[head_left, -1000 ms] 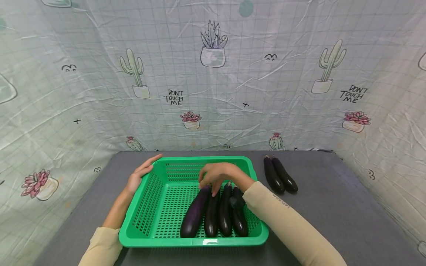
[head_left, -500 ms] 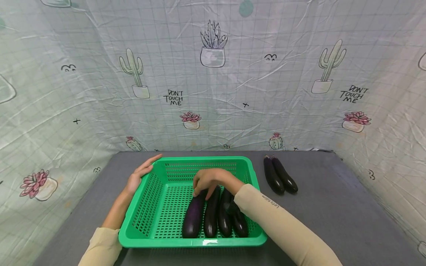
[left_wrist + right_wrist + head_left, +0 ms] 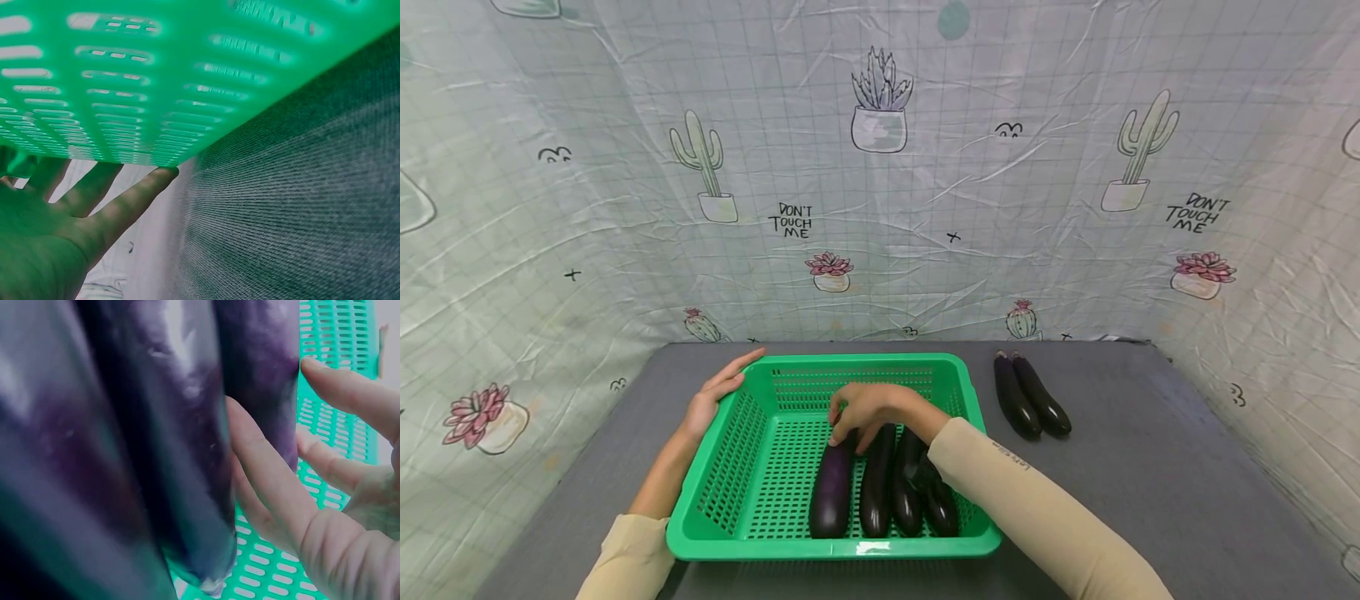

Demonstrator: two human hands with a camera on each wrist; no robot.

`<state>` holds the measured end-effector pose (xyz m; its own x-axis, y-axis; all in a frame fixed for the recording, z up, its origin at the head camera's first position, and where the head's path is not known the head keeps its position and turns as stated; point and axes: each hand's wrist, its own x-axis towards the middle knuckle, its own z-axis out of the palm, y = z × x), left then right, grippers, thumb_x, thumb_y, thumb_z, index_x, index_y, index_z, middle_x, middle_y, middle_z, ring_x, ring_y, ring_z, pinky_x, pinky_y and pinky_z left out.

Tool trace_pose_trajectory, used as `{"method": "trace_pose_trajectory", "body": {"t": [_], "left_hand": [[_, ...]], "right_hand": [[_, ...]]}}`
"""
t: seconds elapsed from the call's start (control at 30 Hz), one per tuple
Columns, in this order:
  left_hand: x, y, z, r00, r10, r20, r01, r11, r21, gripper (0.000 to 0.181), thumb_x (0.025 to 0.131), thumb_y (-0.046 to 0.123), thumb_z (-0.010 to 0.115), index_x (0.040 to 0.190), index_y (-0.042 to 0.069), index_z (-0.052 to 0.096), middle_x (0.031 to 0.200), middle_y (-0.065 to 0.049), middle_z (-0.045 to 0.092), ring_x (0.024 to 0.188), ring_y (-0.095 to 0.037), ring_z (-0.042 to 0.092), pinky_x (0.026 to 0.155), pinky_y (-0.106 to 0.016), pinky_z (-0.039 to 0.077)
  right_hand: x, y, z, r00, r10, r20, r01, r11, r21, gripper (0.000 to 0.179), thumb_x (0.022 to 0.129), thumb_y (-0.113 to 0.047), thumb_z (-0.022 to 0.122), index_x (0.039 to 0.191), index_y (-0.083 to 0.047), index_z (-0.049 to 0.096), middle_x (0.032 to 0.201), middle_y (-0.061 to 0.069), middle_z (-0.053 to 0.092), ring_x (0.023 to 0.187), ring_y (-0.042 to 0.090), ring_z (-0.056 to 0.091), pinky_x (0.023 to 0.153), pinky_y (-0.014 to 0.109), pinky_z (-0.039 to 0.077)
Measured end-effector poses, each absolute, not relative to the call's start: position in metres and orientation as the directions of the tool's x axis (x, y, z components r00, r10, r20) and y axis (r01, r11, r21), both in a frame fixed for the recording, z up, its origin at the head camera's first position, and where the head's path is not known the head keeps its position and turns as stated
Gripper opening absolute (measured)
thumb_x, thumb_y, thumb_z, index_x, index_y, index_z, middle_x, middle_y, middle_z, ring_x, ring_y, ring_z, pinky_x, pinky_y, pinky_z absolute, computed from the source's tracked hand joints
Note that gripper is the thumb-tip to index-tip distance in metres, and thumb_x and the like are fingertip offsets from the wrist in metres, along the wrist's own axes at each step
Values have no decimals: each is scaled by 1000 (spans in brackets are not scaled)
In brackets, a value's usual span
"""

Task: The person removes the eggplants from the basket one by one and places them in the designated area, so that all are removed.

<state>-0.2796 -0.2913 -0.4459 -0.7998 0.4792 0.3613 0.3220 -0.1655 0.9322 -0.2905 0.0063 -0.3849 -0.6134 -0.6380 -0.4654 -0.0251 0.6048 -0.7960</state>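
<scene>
In the head view, my right hand (image 3: 871,408) reaches into a green perforated basket (image 3: 835,548) and pinches the upper end of the leftmost eggplant (image 3: 831,496). The right wrist view has thumb and fingers on both sides of that eggplant (image 3: 259,356), with a neighbouring eggplant (image 3: 181,425) against the back of one finger. Three dark, glossy eggplants (image 3: 877,487) lie side by side to its right, their tops partly hidden by my hand and sleeve. My left hand (image 3: 711,400) rests against the basket's left side. Its straight, spread fingers (image 3: 128,209) touch the outer wall.
Two more eggplants (image 3: 1033,396) lie together on the dark grey table (image 3: 1150,467), right of the basket. Behind it hangs a pale sheet (image 3: 955,283) printed with cacti, which also runs down both sides.
My right hand has shifted left and slightly nearer, from between two eggplants to the leftmost one. That eggplant's top has swung left, so it lies straighter. My left hand stays put.
</scene>
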Motion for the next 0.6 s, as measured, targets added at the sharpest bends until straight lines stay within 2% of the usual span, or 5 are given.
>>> {"method": "trace_pose_trajectory", "body": {"t": [0.1, 0.23, 0.33, 0.6], "left_hand": [[-279, -291, -446, -802, 478, 359, 320, -164, 933, 52, 114, 8, 18, 165, 1, 17, 156, 10, 45, 131, -11, 61, 103, -25, 54], [-279, -290, -445, -809, 463, 361, 342, -128, 931, 51, 114, 9, 19, 165, 0, 18, 155, 15, 43, 130, -9, 60, 103, -23, 53], [-279, -291, -446, -810, 462, 360, 338, -133, 932, 51, 114, 9, 20, 165, 0, 18, 156, 13, 44, 131, -9, 60, 103, -24, 53], [-280, -291, -446, -813, 471, 342, 311, -146, 939, 52, 114, 10, 19, 165, -2, 14, 157, 6, 43, 131, -11, 60, 104, -26, 54]], "right_hand": [[-290, 6, -384, -618, -654, -437, -35, 578, -815, 42, 95, -4, 73, 134, 4, 57, 112, 15, 60, 86, 33, 74, 89, 51, 62], [-290, 6, -383, -618, -683, -390, -47, 527, -848, 42, 96, -6, 72, 134, 4, 56, 110, 14, 61, 83, 30, 72, 88, 52, 62], [-289, 6, -383, -619, -700, -355, -48, 485, -873, 41, 97, -5, 71, 133, 6, 56, 110, 13, 60, 83, 28, 69, 87, 53, 62], [-289, 4, -380, -642, -716, -276, -48, 396, -917, 16, 100, 3, 63, 115, -2, 64, 107, 12, 63, 91, 25, 67, 87, 54, 62]]}}
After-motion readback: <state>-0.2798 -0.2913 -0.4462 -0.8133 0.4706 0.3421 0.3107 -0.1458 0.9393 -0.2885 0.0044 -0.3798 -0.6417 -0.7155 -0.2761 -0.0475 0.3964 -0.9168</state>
